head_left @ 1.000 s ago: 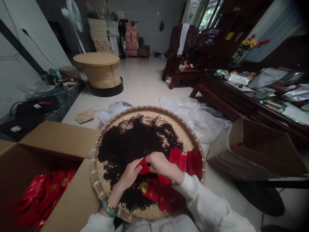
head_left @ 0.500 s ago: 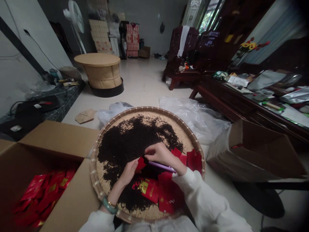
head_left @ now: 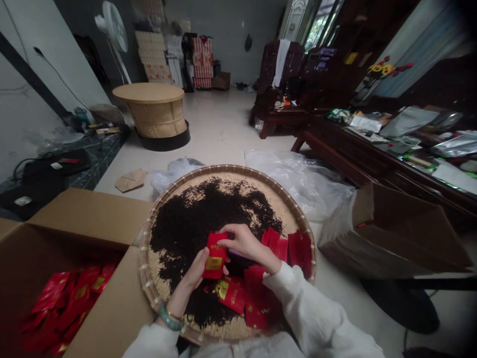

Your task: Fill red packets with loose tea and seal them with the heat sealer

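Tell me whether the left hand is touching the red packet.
Touching. The head view shows the left hand gripping the red packet from below, fingers against its lower edge.

1. Pale glossy tiled floor [head_left: 219,124], daylight reflecting off it.
2. White wall [head_left: 44,84] on left with a dark diagonal stripe; grey far wall [head_left: 227,20].
3. Round light-wood drum table [head_left: 154,112] on a black base, white standing fan [head_left: 112,27] behind it.
4. Dark carved wooden chairs [head_left: 279,74] and a long dark wooden table [head_left: 372,159] on right.
5. Window [head_left: 316,25] at top right, greenery outside.
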Available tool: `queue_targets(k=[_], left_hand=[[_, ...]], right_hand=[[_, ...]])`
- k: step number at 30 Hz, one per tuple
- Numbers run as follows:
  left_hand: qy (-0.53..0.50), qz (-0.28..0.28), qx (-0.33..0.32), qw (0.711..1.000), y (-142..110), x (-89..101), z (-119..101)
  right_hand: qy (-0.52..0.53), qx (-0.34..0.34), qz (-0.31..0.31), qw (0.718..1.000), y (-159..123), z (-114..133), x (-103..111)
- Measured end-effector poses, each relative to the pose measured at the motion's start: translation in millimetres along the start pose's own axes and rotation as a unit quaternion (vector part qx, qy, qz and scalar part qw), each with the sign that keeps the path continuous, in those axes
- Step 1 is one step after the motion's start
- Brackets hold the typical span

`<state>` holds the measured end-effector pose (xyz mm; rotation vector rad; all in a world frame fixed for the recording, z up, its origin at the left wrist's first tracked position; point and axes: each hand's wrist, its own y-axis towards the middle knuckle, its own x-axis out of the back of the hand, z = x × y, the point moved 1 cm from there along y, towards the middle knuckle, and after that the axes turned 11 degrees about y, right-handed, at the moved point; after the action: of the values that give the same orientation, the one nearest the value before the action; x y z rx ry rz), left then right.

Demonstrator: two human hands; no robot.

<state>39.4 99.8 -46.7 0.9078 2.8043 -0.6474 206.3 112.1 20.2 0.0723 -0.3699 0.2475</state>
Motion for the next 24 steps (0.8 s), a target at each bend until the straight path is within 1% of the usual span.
queue_targets(k=[2,4,7,10,13,17,19,20,22,24], left_hand=[[0.026,-0.015,-0.003,1.0,-1.3,-4.5,-4.7],[0.041,-0.037,0.012,0.998,-1.7,-8.0,-7.6],[0.053,-0.045,0.032,0.997,-1.1,-12.8,-9.4],[0.079,-0.039,0.047,0.995,-0.5,-16.0,-10.0],[0.101,-0.035,0.058,0.993,-0.9,-16.6,-11.2],[0.096,-0.025,0.046,0.994,-2.4,-17.6,-13.2],[0.061,-0.025,0.05,0.997,-2.7,-19.0,-13.0],[0.042,-0.027,0.055,0.997,-2.6,-19.5,-12.4],[0.01,-0.04,0.066,0.997,-1.5,-19.0,-10.8],[-0.009,-0.064,0.073,0.995,0.3,-15.8,-9.2]], right_hand=[[0.034,-0.036,-0.032,0.998,1.6,-4.7,-2.4],[0.036,-0.05,-0.04,0.997,2.3,-5.7,-3.3],[-0.039,-0.026,-0.019,0.999,2.6,-1.9,-4.9],[-0.148,0.005,-0.007,0.989,4.6,-0.1,-7.4],[-0.19,0.038,0.031,0.98,7.1,-4.9,-9.9],[-0.144,0.098,0.083,0.981,9.4,-13.9,-12.2],[-0.1,0.104,0.098,0.985,11.2,-16.2,-12.0],[-0.074,0.096,0.099,0.988,12.1,-16.8,-10.9],[-0.03,0.064,0.072,0.995,12.1,-17.9,-6.0],[-0.034,0.024,0.016,0.999,6.9,-21.1,1.9]])
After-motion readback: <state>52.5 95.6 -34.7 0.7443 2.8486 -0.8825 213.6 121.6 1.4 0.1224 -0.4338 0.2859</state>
